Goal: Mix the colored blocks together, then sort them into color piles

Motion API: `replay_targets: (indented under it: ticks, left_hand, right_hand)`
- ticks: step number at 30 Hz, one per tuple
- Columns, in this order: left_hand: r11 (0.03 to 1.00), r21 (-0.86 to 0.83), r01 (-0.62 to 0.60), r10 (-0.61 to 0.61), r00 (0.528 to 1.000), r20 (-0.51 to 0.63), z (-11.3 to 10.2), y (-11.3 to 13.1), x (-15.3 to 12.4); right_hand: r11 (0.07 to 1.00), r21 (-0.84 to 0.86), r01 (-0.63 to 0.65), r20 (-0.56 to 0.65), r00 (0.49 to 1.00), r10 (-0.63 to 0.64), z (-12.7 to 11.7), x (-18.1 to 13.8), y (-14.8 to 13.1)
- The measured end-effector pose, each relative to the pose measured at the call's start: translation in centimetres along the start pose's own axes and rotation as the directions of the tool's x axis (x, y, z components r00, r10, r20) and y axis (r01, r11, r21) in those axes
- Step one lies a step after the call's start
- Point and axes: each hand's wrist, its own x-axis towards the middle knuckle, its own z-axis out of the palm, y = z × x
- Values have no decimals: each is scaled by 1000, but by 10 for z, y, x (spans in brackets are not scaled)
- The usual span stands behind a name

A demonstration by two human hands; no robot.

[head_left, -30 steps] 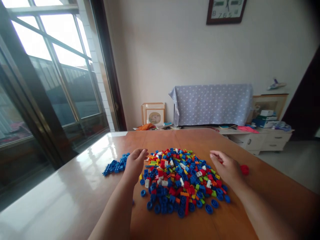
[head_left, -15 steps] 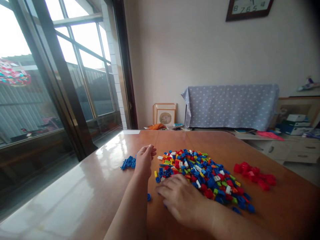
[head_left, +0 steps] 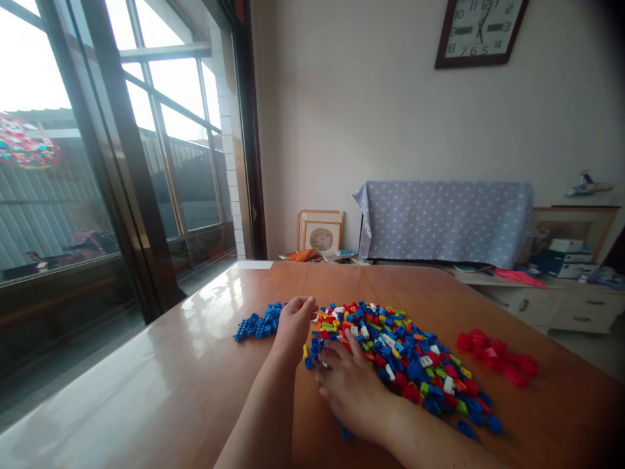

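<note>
A heap of small mixed-colour bricks (head_left: 410, 352) lies on the wooden table (head_left: 185, 391). My left hand (head_left: 294, 322) rests at the heap's left edge with its fingers curled loosely; what it holds, if anything, is hidden. My right hand (head_left: 349, 384) lies palm down on the near left part of the heap, fingers spread over the bricks. A small pile of blue bricks (head_left: 256, 324) sits just left of my left hand. A pile of red bricks (head_left: 498, 355) lies apart on the right.
A tall window (head_left: 97, 169) runs along the left of the table. Behind the table stand a cloth-covered object (head_left: 444, 218), picture frames (head_left: 319, 231) on the floor and a low white cabinet (head_left: 551, 303). A clock (head_left: 481, 29) hangs on the wall.
My right hand crossed from the heap's right side to its near left part and now presses on the bricks. The view swung left, which brought the red pile into sight.
</note>
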Motion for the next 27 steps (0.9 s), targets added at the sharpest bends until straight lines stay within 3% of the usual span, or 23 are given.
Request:
replay_targets:
  ticks: [6,11,16,19,22,25,27]
  left_hand:
    - [980,180,-82,70,995,74,11,-11,-1]
    - [937,319,-142,111,987,112,19,-15,-3]
    - [882,425,-206,148,975,165,23,-16,-7]
    - [841,480,-250,170,964,203,25,-18,-10]
    - [803,523,-287,183,953,241,28,-19,-12]
    - [769,551,-323,192,940,283,32,-20,-14]
    - [734,582,-350,189,928,320,34,-22,-16]
  right_hand:
    - [976,31,-214,-118,969,216,-13,-16,49]
    - [930,5,-367,-197,911,361,-17,-33,94]
    - [912,90,-400,-283,868,409,-24,-52,120]
    - [930,176,-323,-214,909,356,-27,-63,109]
    - [946,261,-192,-19,979,204,-29,-69,86]
    - [943,314,-108,112,991,76,-28,-69,70]
    - [945,302,-121,127,988,86,-25,-67,70]
